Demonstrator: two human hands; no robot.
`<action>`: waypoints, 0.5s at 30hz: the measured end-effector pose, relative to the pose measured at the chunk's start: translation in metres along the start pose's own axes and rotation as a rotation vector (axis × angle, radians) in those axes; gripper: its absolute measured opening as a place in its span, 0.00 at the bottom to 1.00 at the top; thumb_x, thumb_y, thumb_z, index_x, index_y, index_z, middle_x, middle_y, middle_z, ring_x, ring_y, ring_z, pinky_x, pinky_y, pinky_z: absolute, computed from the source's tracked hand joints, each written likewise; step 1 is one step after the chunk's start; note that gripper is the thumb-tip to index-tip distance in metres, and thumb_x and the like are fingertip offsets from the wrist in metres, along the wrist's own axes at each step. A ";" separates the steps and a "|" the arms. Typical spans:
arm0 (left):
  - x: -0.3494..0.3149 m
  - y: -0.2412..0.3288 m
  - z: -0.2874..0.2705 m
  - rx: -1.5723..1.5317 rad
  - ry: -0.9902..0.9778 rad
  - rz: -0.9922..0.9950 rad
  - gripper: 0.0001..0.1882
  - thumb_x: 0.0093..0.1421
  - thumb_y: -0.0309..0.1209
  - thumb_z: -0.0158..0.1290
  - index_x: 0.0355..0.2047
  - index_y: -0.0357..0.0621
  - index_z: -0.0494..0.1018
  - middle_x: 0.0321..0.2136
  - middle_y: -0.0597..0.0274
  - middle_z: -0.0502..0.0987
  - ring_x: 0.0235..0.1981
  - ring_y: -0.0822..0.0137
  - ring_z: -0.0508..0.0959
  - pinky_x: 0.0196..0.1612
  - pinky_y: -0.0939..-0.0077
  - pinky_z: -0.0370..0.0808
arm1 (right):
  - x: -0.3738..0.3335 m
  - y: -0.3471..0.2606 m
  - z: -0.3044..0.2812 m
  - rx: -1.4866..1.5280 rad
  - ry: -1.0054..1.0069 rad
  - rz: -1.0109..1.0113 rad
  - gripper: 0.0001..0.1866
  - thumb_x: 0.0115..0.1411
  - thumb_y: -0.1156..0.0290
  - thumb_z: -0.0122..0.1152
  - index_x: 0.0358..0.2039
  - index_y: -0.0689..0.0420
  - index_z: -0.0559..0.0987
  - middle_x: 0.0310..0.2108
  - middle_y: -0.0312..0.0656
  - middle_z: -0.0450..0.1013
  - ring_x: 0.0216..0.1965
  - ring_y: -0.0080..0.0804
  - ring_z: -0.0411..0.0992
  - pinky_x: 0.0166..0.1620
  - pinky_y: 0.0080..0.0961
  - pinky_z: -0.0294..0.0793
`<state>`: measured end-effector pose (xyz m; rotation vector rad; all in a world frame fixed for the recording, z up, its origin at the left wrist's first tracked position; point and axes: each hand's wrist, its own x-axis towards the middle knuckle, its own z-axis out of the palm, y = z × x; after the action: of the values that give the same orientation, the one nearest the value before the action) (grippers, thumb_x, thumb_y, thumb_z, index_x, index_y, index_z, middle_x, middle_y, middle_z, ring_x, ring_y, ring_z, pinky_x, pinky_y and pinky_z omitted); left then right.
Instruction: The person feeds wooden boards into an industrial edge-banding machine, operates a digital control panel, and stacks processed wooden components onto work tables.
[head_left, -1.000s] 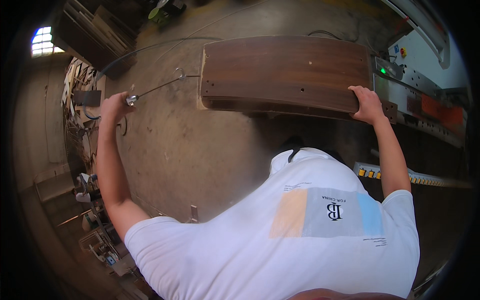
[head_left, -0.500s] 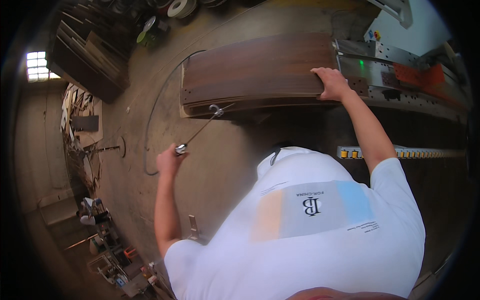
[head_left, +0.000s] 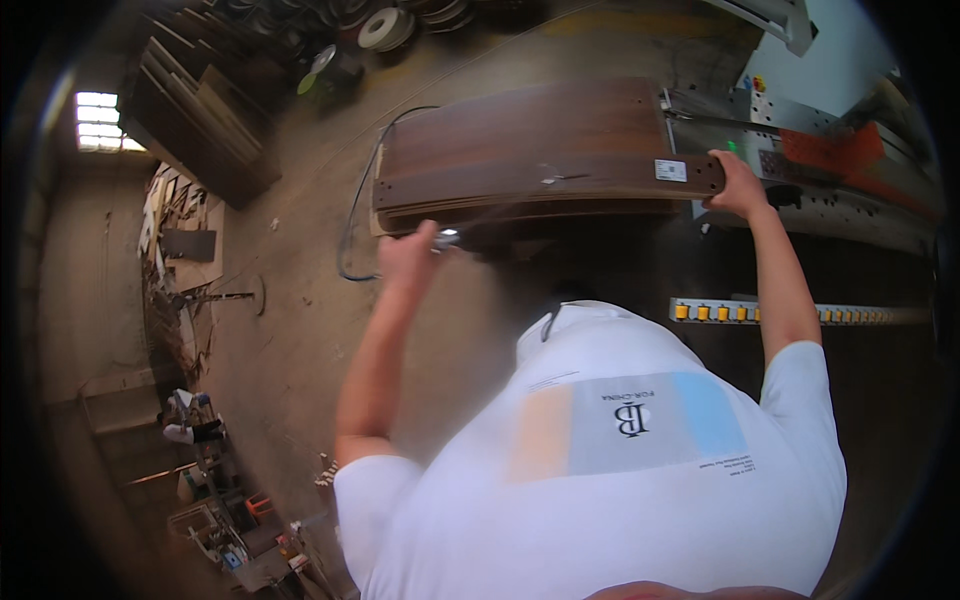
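A silver air blow gun (head_left: 447,240) is gripped in my left hand (head_left: 408,257), just off the near left corner of a stack of boards. Its long thin nozzle is smeared by motion and reaches over the boards. My right hand (head_left: 738,187) closes round the right end of a narrow dark brown board (head_left: 520,182), which lies along the near side of the stack. This board has small holes at its ends and a white label (head_left: 670,170) near my right hand. Behind it lies a wide brown panel (head_left: 520,122).
A dark hose (head_left: 347,235) curves round the stack's left end. Machinery with an orange part (head_left: 830,150) stands at the right. Nearer me runs a rail with yellow rollers (head_left: 740,312). Stacked panels (head_left: 195,130) and reels (head_left: 387,30) are far left; another person (head_left: 190,428) is lower left.
My left hand has moved right and away from me with the blow gun, toward the stack. My right hand has slid right to the narrow board's end, uncovering the label.
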<state>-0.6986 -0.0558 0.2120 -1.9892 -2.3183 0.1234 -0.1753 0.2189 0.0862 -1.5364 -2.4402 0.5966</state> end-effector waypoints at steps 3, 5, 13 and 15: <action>0.017 -0.139 -0.033 0.266 -0.042 -0.116 0.17 0.53 0.47 0.67 0.33 0.55 0.74 0.24 0.65 0.82 0.31 0.55 0.82 0.42 0.56 0.69 | -0.008 0.010 0.012 0.151 0.044 0.056 0.52 0.35 0.66 0.80 0.64 0.50 0.67 0.62 0.44 0.66 0.62 0.46 0.68 0.62 0.39 0.71; 0.024 -0.245 -0.072 0.462 -0.189 -0.347 0.13 0.55 0.38 0.65 0.40 0.59 0.76 0.31 0.64 0.84 0.36 0.53 0.84 0.50 0.50 0.68 | -0.006 0.005 0.021 0.209 0.081 0.057 0.51 0.35 0.67 0.80 0.64 0.50 0.67 0.62 0.44 0.66 0.62 0.47 0.67 0.62 0.39 0.71; 0.161 -0.278 -0.097 0.739 -0.010 0.126 0.10 0.52 0.36 0.64 0.33 0.57 0.75 0.26 0.66 0.81 0.35 0.59 0.82 0.48 0.54 0.70 | -0.013 0.015 0.031 0.233 0.160 0.127 0.48 0.36 0.70 0.78 0.61 0.47 0.69 0.61 0.43 0.68 0.61 0.47 0.69 0.60 0.38 0.72; 0.200 -0.206 -0.078 0.525 0.050 0.344 0.13 0.51 0.38 0.66 0.32 0.55 0.72 0.26 0.66 0.79 0.36 0.59 0.81 0.42 0.57 0.69 | -0.011 0.004 0.023 0.247 0.131 0.195 0.47 0.36 0.70 0.79 0.61 0.46 0.68 0.61 0.43 0.68 0.60 0.47 0.70 0.60 0.38 0.73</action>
<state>-0.9217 0.1109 0.3155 -2.0366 -1.6573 0.6222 -0.1755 0.2049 0.0647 -1.6618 -2.0500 0.7728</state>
